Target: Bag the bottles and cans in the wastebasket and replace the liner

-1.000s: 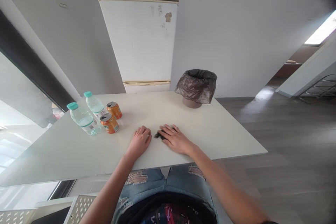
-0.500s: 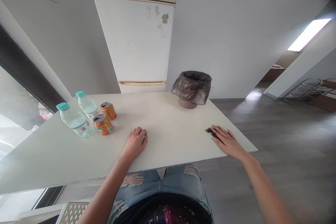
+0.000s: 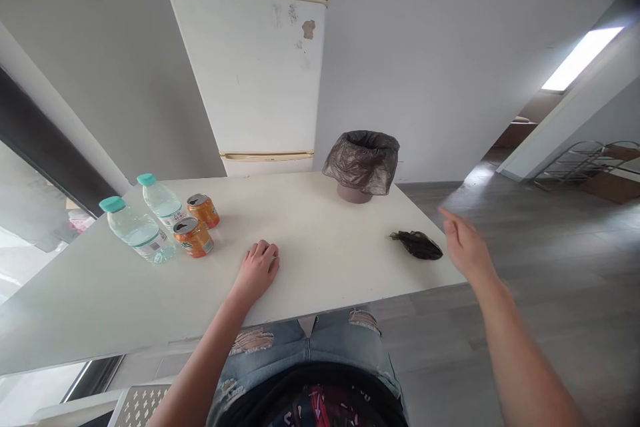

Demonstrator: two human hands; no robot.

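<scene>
My left hand (image 3: 259, 270) rests on the white table (image 3: 310, 247), its fingers loosely curled in and nothing seen in them. To its left stand two orange drink cans (image 3: 193, 237) with opened tops, beside two clear plastic bottles (image 3: 137, 233) with teal caps. A dark bundled plastic bag (image 3: 419, 245) lies at the right end of the table. Just right of it, apart from it, my right hand (image 3: 467, 247) is raised at the table's edge, seen from the side. Its forefinger is stretched out and it holds nothing visible; the other fingers are partly hidden.
A small brown bin (image 3: 354, 194), lined with a dark translucent bag (image 3: 363, 163) folded over its rim, stands at the back right of the table. Behind the table is a white fridge (image 3: 250, 73) against a grey wall. A metal rack (image 3: 575, 163) stands far right.
My right hand has lifted off the dark plastic bag and moved right and up, so the bag now shows whole. The left hand stays put. The view has shifted slightly.
</scene>
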